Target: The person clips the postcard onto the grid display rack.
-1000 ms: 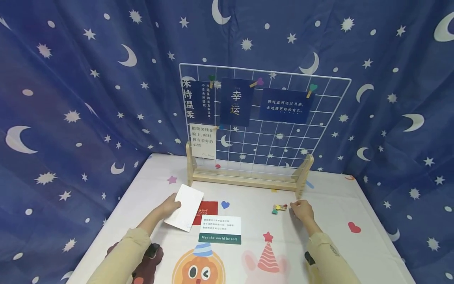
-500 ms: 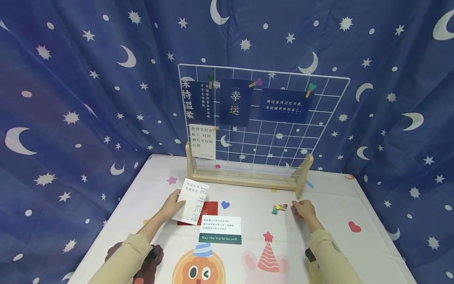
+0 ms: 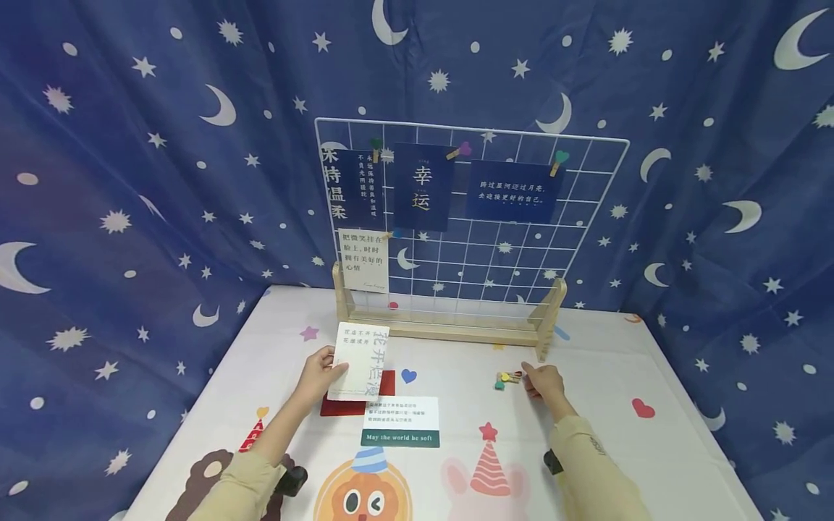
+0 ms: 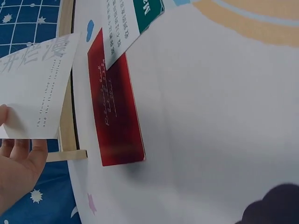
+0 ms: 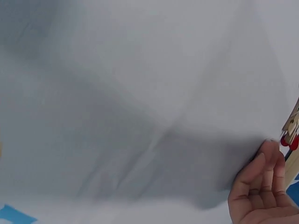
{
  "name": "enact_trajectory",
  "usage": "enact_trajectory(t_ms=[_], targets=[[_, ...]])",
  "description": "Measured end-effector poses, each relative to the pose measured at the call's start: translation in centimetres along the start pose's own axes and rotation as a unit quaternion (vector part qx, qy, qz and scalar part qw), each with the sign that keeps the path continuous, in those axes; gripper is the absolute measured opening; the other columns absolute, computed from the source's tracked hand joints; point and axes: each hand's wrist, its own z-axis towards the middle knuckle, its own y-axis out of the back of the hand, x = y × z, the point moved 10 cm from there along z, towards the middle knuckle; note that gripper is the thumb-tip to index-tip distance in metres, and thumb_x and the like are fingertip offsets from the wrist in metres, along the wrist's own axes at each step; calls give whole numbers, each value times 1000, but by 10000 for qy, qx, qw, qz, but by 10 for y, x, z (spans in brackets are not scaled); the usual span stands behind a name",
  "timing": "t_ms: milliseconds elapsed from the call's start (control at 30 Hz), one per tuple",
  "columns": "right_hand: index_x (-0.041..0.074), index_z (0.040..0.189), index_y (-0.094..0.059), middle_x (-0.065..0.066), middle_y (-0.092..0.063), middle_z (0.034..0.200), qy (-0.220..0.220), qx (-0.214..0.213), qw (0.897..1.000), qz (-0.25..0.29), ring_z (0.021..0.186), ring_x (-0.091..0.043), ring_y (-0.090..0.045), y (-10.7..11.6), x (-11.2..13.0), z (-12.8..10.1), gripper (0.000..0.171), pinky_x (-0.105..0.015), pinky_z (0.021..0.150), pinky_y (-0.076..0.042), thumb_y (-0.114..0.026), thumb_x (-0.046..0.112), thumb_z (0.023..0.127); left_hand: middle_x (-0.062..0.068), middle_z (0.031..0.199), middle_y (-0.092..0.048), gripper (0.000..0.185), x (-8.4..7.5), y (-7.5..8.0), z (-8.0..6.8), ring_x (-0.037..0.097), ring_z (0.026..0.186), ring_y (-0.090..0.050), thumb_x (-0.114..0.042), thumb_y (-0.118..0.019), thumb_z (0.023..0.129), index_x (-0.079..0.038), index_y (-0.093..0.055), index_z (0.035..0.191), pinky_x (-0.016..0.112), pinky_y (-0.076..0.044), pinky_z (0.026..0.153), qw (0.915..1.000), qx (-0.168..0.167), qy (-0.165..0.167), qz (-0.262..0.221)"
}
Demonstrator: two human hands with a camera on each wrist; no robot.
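My left hand [image 3: 321, 373] holds a white card [image 3: 357, 362] with grey Chinese lettering, thumb on its front and fingers behind. The card is raised over a red card [image 3: 342, 407] on the table and hides part of it. Overlapping the red one lies a white card with a green strip [image 3: 400, 421]. My right hand [image 3: 546, 382] is beside a small pile of wooden clips [image 3: 506, 379] with coloured hearts. In the right wrist view its fingers are loosely bent, fingertips close to the red hearts of the clips [image 5: 290, 139], with nothing seen between them.
Behind the hands stands a white wire grid [image 3: 472, 130] on a wooden base [image 3: 443, 331]. Heart clips fasten several cards to it, including a blue card [image 3: 422, 188] and a cream card [image 3: 365, 262]. A starry blue curtain [image 3: 163, 210] surrounds the table [image 3: 599, 405].
The white card in my left hand has turned from its blank side to its lettered side and become more upright, shifting slightly right. My right hand stays beside the clips.
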Motion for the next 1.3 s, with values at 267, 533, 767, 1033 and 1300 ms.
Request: enact_trajectory(t_ms=[267, 533, 767, 1033, 1300], targets=[[-1, 67, -59, 0, -54, 51, -159, -174, 9982, -551, 43, -9, -49, -8, 4, -5, 51, -21, 42, -43, -51, 43, 91, 29, 103, -66, 23, -1, -3, -3, 18, 76, -69, 3, -57, 89, 10, -53, 110, 23, -56, 63, 9994, -218, 60, -272], [-3, 75, -57, 3, -46, 48, -440, -114, 9951, -881, 43, -7, -42, -12, -1, -4, 46, -19, 44, -36, -53, 40, 91, 29, 103, -66, 25, -3, -10, -2, 17, 77, -69, 5, -59, 87, 11, -54, 111, 22, -56, 64, 9972, -370, 104, -635], [3, 69, -53, 4, -46, 49, -524, -13, 9957, -769, 44, -6, -43, -14, -5, -5, 36, -17, 43, -37, -54, 32, 89, 27, 101, -66, 24, -5, -14, 0, 14, 74, -68, 5, -59, 87, 10, -54, 110, 22, -56, 63, 9971, -402, 118, -643], [-12, 97, -55, 3, -52, 59, -598, 276, 9895, 1290, 53, -5, -49, -13, -5, -4, 30, -16, 51, -44, -57, 16, 86, 26, 105, -66, 24, -8, -18, 4, 14, 74, -68, 2, -59, 88, 8, -54, 111, 21, -54, 63, 9972, -313, 124, -662], [-7, 102, -55, 6, -55, 64, -725, 570, 9817, 1665, 58, -3, -53, -20, -10, -4, 26, -13, 55, -47, -55, 16, 90, 20, 96, -68, 20, -5, -23, 4, 7, 71, -64, 2, -60, 88, 11, -55, 105, 19, -53, 64, 9965, -298, 258, -739]])
